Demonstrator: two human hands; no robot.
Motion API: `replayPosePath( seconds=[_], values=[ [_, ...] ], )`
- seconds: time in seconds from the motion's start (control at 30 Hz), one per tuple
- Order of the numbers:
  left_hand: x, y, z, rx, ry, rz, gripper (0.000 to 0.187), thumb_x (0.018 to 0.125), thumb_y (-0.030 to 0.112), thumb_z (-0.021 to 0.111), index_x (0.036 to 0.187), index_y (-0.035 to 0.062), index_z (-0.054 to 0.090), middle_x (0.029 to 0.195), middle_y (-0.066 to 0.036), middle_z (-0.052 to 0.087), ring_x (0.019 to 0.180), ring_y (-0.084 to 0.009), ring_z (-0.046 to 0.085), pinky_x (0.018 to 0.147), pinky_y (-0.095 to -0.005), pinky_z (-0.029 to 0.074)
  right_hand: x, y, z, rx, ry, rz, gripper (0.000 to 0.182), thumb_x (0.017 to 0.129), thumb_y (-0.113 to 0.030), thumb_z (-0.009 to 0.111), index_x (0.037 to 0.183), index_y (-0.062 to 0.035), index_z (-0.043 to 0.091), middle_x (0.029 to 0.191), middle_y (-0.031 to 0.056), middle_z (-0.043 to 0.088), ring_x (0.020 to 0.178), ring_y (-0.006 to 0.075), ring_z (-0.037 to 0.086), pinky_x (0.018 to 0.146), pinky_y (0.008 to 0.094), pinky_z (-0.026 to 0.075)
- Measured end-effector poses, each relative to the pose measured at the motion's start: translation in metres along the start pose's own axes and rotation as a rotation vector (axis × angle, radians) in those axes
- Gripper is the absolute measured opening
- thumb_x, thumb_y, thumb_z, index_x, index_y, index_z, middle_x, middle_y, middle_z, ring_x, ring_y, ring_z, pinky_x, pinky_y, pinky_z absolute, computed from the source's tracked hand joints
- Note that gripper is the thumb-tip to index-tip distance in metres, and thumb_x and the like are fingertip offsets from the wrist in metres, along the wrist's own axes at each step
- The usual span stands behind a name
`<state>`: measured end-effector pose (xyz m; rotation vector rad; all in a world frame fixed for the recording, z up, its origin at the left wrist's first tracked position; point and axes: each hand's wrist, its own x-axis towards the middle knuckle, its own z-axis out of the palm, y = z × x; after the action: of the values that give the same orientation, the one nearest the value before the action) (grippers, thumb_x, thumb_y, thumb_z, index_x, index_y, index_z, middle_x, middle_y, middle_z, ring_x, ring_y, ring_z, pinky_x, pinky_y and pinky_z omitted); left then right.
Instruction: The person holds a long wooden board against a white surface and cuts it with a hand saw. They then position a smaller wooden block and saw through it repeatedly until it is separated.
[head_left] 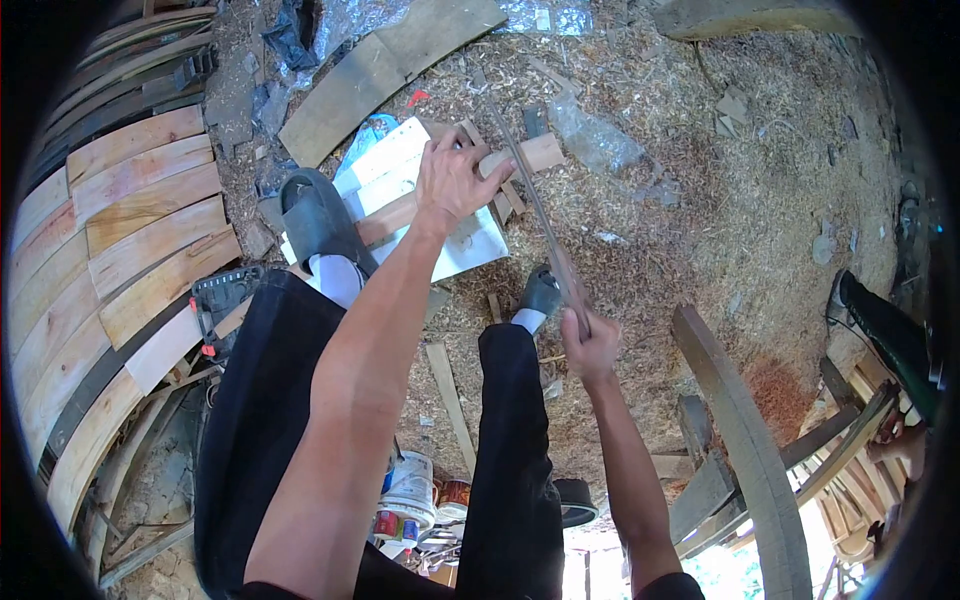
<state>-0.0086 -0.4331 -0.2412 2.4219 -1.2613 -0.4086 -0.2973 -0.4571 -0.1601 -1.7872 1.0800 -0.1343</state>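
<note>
My right hand (592, 345) grips the handle end of a handsaw (541, 205), which is blurred near the hand. Its long thin blade points away from me and crosses a light wooden strip (543, 152). My left hand (455, 180) presses on that strip just left of the blade, thumb stretched toward the saw and fingers bent over the wood. Under the strip lie white boards or sheets (470, 245) and small wood offcuts (512, 197). My left foot in a dark slide sandal (325, 215) rests by the strip's near end.
Stacked planks (150, 220) line the left, beside an open tool case (225, 295). Curved boards (390, 75) lie ahead on shavings. A thick curved beam (745, 430) leans at right, near another person's leg (885, 335). A white bucket (410, 485) stands behind my legs.
</note>
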Motion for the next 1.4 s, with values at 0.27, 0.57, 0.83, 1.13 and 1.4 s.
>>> replayPosePath(
  seconds=[0.27, 0.57, 0.83, 1.13, 1.4],
  values=[
    [0.002, 0.002, -0.003, 0.012, 0.025, 0.019, 0.047, 0.081, 0.052, 0.065, 0.085, 0.0072, 0.077, 0.067, -0.011, 0.067, 0.097, -0.0235, 0.058, 0.086, -0.0414, 0.039, 0.081, -0.047, 0.027, 0.044, 0.004, -0.02, 0.027, 0.089, -0.023, 0.065, 0.074, 0.0, 0.066, 0.056, 0.0188, 0.052, 0.049, 0.0353, 0.058, 0.048, 0.039, 0.044],
    [0.004, 0.001, -0.004, -0.006, -0.056, -0.005, 0.047, 0.082, 0.053, 0.064, 0.085, 0.0078, 0.076, 0.067, -0.011, 0.068, 0.099, -0.0244, 0.058, 0.088, -0.0428, 0.039, 0.015, -0.01, 0.007, 0.027, 0.002, 0.025, 0.027, 0.089, -0.02, 0.065, 0.071, 0.0, 0.063, 0.053, 0.0155, 0.05, 0.046, 0.0328, 0.057, 0.048, 0.0385, 0.043],
    [0.007, 0.004, -0.009, -0.013, -0.109, -0.034, 0.049, 0.083, 0.054, 0.063, 0.085, 0.007, 0.076, 0.068, -0.011, 0.069, 0.1, -0.0241, 0.058, 0.089, -0.0415, 0.038, 0.067, -0.033, 0.023, 0.013, -0.003, -0.046, 0.029, 0.089, -0.021, 0.065, 0.069, -0.0002, 0.063, 0.054, 0.0174, 0.052, 0.045, 0.0304, 0.057, 0.048, 0.0387, 0.043],
    [0.004, 0.001, -0.005, -0.016, -0.059, 0.01, 0.051, 0.081, 0.055, 0.064, 0.083, 0.0051, 0.076, 0.068, -0.011, 0.068, 0.099, -0.0243, 0.058, 0.086, -0.0419, 0.038, 0.039, -0.016, 0.01, 0.022, -0.023, -0.005, 0.026, 0.088, -0.019, 0.065, 0.07, 0.0001, 0.063, 0.055, 0.0166, 0.051, 0.045, 0.029, 0.055, 0.048, 0.0374, 0.044],
    [0.0, 0.004, -0.007, -0.004, -0.076, 0.0, 0.048, 0.081, 0.053, 0.064, 0.08, 0.007, 0.076, 0.072, -0.011, 0.069, 0.098, -0.0238, 0.058, 0.086, -0.0416, 0.038, 0.04, -0.007, 0.021, -0.019, -0.019, -0.04, 0.026, 0.086, -0.019, 0.067, 0.069, 0.0003, 0.062, 0.055, 0.0171, 0.051, 0.045, 0.0294, 0.056, 0.048, 0.0383, 0.043]
  ],
)
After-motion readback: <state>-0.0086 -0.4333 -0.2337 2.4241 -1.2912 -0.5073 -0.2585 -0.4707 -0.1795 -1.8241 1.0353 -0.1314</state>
